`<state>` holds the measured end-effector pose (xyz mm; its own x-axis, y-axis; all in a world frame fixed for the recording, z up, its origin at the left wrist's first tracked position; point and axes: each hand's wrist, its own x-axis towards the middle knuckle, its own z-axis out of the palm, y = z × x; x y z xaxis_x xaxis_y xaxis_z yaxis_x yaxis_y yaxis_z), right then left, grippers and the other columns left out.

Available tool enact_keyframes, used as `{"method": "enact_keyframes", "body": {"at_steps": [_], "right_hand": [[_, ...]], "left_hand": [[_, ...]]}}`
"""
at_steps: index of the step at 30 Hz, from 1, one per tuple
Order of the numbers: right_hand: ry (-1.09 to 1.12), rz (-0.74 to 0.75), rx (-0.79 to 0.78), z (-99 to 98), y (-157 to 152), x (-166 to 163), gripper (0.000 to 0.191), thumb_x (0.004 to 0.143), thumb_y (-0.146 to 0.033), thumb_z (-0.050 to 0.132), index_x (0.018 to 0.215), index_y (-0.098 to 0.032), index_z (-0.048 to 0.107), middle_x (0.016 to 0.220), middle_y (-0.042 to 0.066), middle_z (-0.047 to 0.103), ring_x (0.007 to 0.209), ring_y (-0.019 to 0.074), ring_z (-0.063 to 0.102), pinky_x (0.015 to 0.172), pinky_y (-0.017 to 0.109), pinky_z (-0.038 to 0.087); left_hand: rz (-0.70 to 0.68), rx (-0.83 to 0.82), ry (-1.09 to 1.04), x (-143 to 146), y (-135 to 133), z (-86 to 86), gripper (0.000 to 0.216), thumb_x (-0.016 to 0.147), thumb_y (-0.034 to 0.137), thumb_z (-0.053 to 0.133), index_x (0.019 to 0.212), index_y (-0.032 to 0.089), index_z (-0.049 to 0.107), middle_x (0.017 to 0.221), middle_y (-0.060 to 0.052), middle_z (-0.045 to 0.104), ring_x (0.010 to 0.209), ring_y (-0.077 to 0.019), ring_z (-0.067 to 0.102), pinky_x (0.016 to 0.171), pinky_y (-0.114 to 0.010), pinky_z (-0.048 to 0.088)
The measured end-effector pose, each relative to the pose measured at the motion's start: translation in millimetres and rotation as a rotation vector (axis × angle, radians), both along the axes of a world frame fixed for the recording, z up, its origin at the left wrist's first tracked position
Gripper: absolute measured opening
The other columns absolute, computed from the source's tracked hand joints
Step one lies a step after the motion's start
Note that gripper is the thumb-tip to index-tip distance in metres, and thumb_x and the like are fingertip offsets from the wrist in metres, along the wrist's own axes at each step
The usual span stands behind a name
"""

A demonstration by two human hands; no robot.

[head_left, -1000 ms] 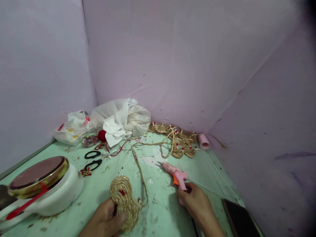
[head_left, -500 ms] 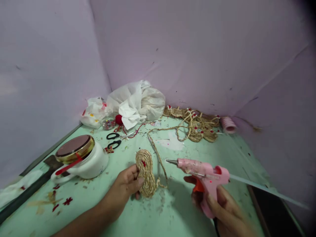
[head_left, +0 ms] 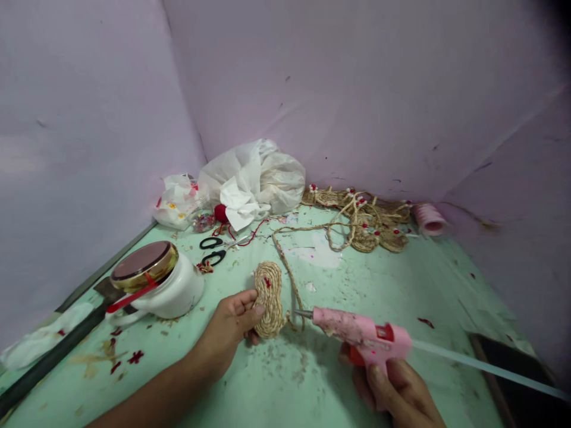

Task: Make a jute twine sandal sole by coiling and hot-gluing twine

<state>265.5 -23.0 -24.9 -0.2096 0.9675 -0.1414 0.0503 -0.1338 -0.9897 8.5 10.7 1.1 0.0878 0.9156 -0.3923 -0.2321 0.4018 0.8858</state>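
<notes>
Between thumb and fingers, my left hand (head_left: 236, 324) grips a coiled braided straw piece (head_left: 269, 303), long and narrow at the waist, with a small red mark near its upper end. A loose braided cord (head_left: 289, 276) runs from its lower right side up the table. My right hand (head_left: 388, 380) is wrapped round the handle of a pink glue gun (head_left: 357, 330), fingers at the red trigger. The metal nozzle points left, close to the cord and just right of the straw piece. A long clear glue stick (head_left: 473, 365) sticks out of the gun's back.
A white mug (head_left: 178, 294) with a round lid and black-handled scissors (head_left: 213, 251) stand to the left. White plastic bags (head_left: 276, 184), more straw pieces (head_left: 370, 229) and a pink spool (head_left: 430, 220) lie along the wall. A dark panel (head_left: 508, 368) is at right.
The glue gun has dropped lower, its nozzle now nearer the lower end of the straw piece and the cord. My left hand still holds the piece; the view has shifted slightly.
</notes>
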Motion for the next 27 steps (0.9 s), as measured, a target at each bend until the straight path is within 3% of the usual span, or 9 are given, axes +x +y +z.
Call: {"method": "enact_keyframes", "body": {"at_steps": [10,17,27], "right_hand": [[-0.072,-0.015,-0.015,4.1,0,-2,0.039,0.08,-0.055,0.054,0.082,-0.018,0.066,0.056,0.0,0.049,0.05,0.0124,0.041,0.047,0.023,0.034],[-0.11,-0.196,0.014,9.6,-4,-14,0.038,0.073,-0.055,0.061,0.08,-0.018,0.069,0.053,-0.002,0.046,0.048,0.0117,0.037,0.044,0.022,0.032],[-0.137,-0.147,0.005,10.4,-2,-12,0.039,0.077,-0.053,0.057,0.081,-0.016,0.067,0.053,-0.002,0.044,0.049,0.0128,0.036,0.046,0.024,0.031]], "left_hand": [[0.003,0.012,0.015,1,-2,3.3,0.042,0.061,0.035,0.075,0.095,0.012,0.063,0.074,-0.003,0.064,0.055,-0.0087,0.052,0.042,-0.016,0.038],[0.005,0.028,0.04,1,-2,0.7,0.048,0.058,0.031,0.075,0.099,0.011,0.062,0.079,-0.005,0.065,0.058,-0.0102,0.053,0.043,-0.018,0.04],[0.004,0.023,0.05,2,-2,4.1,0.041,0.058,0.029,0.075,0.094,0.012,0.063,0.077,-0.004,0.064,0.058,-0.0101,0.053,0.043,-0.018,0.04]]}}
